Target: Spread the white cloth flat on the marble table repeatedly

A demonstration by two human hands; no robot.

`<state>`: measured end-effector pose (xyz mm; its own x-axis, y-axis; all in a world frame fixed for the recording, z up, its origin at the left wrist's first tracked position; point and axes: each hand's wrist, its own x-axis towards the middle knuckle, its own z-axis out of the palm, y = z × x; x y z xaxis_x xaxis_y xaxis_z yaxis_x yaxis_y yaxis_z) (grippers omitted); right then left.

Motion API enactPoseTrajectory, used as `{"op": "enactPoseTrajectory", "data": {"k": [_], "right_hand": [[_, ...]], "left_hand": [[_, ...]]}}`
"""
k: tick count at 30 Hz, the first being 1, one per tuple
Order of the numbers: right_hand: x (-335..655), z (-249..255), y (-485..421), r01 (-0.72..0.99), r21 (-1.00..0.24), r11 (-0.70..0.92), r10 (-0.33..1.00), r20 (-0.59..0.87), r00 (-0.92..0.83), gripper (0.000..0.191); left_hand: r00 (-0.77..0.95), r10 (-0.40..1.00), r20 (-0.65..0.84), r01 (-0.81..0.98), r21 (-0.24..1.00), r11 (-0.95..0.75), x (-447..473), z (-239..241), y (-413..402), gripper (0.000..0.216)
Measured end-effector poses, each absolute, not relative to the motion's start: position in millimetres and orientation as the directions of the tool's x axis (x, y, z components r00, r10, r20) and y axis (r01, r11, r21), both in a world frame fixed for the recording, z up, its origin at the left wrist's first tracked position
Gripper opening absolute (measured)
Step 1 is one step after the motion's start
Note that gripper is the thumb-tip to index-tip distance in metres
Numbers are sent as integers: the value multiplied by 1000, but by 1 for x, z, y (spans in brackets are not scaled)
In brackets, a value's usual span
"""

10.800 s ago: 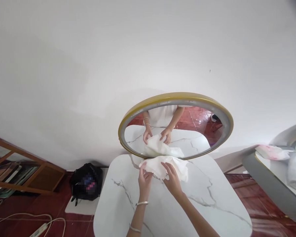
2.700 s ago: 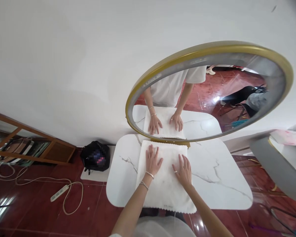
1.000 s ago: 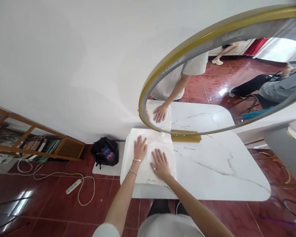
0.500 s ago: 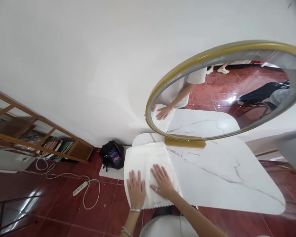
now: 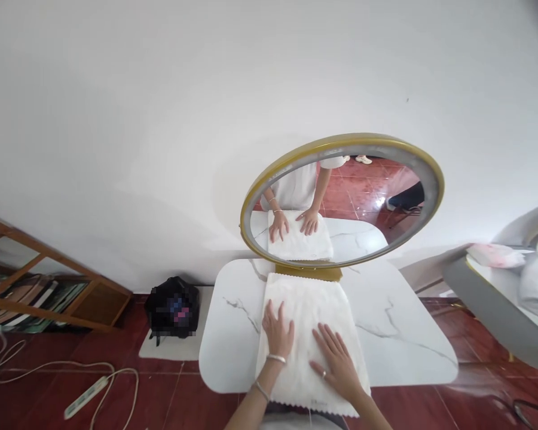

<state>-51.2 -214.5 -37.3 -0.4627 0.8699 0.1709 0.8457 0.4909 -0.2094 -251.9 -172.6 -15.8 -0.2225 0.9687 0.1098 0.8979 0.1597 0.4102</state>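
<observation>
A white cloth (image 5: 311, 301) lies spread flat on the white marble table (image 5: 399, 340), reaching from the mirror's base to the near edge, where its scalloped hem hangs over. My left hand (image 5: 278, 330) lies flat on the cloth's left half, fingers stretched out. My right hand (image 5: 336, 357) rests flat on its near right part, fingers spread, a ring on one finger. Neither hand holds anything. The round gold-framed mirror (image 5: 433, 197) at the back of the table reflects both hands and the cloth.
A black bag (image 5: 173, 310) sits on a white mat on the red tiled floor left of the table. A power strip (image 5: 86, 397) with cable lies further left, below a wooden shelf (image 5: 49, 292). Another table (image 5: 497, 310) with bundles stands at the right.
The cloth, half a second ago at the table's left edge under both hands, now lies centred before the mirror. My hands stay flat on it; the view has swung back to face the mirror.
</observation>
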Motion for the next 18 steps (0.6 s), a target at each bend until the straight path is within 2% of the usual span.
{"op": "enactPoseTrajectory", "data": {"k": [3, 6, 9, 13, 18], "right_hand": [[-55, -34, -223, 818, -266, 509, 859, 100, -502, 73], [-60, -32, -233, 788, -328, 522, 842, 51, -537, 73], [-56, -31, -242, 767, -364, 529, 830, 34, -556, 70], [-39, -31, -246, 753, -394, 526, 833, 62, -549, 60], [-20, -25, -233, 718, -471, 513, 853, 180, -491, 41]], "left_hand": [[-401, 913, -79, 822, 410, 396, -265, 12, -127, 55], [-392, 894, -216, 814, 371, 447, -287, 33, -95, 53], [-249, 928, -278, 849, 398, 347, -311, 41, -89, 40], [-12, 966, -258, 877, 461, 134, -328, 47, -109, 25], [221, 961, -165, 857, 504, -110, -318, 67, -139, 31]]}}
